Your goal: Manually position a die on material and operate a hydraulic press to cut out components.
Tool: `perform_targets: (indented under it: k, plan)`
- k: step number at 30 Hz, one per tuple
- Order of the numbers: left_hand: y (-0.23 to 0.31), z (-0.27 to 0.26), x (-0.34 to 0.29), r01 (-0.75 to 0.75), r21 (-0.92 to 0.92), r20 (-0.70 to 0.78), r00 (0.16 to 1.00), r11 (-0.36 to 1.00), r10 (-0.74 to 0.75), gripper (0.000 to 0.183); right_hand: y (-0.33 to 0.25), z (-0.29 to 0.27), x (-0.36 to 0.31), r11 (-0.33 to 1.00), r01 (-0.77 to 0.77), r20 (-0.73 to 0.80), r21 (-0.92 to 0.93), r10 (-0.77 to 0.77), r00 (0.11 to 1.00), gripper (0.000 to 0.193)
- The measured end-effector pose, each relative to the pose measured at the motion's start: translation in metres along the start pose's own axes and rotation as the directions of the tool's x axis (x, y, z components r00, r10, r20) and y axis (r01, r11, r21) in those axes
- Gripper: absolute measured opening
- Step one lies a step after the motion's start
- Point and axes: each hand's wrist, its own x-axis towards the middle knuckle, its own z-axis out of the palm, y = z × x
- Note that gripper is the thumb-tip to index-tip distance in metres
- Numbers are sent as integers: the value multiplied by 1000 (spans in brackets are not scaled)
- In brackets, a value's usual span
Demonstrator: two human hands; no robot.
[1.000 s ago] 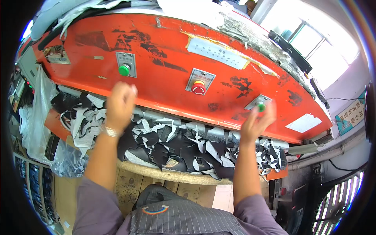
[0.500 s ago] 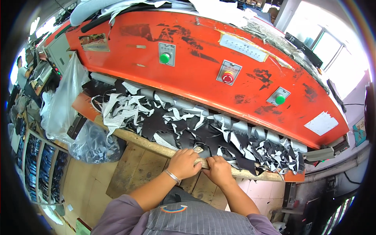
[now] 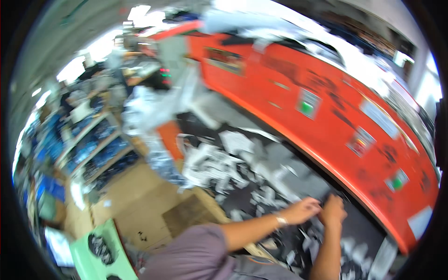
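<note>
My left hand point(image 3: 301, 211) and my right hand point(image 3: 333, 212) are close together over the machine bed, just below the lower edge of the orange beam. The fingers of both are curled inward. Motion blur hides what they pinch, if anything. Dark sheet material point(image 3: 357, 233) spreads beside and under my right hand, reaching up to the beam. Under my forearms lie tangled black and white fabric scraps point(image 3: 210, 163), heaped along the bed's near side. A grey, smooth stretch of the bed point(image 3: 284, 163) shows behind the scraps.
The orange machine beam point(image 3: 275, 88) carries green push buttons point(image 3: 306, 107) and a red stop button point(image 3: 359, 143). Clear plastic bags point(image 3: 158, 112) hang at its left end. Farther left are a shelf rack point(image 3: 95, 149) with blue bundles and a green board point(image 3: 98, 249).
My view has swung left and blurred. Both hands have left the wooden front edge and reached forward over the scraps toward the beam. Grey bed and dark sheet material now show there.
</note>
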Motion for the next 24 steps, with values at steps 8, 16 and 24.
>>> perform_targets:
  k: [8,16,24]
  plan:
    - [2,38,100,-36,252,-94,994,967,61,75,101,27,56,481,418,-368,771,-200,908,52]
    - [26,83,23,216,-524,223,968,824,-112,57,104,30,-68,0,431,-429,902,-93,898,71]
    - [22,-30,-23,-113,550,23,993,827,120,48,142,-5,-54,432,550,-552,715,-135,823,49]
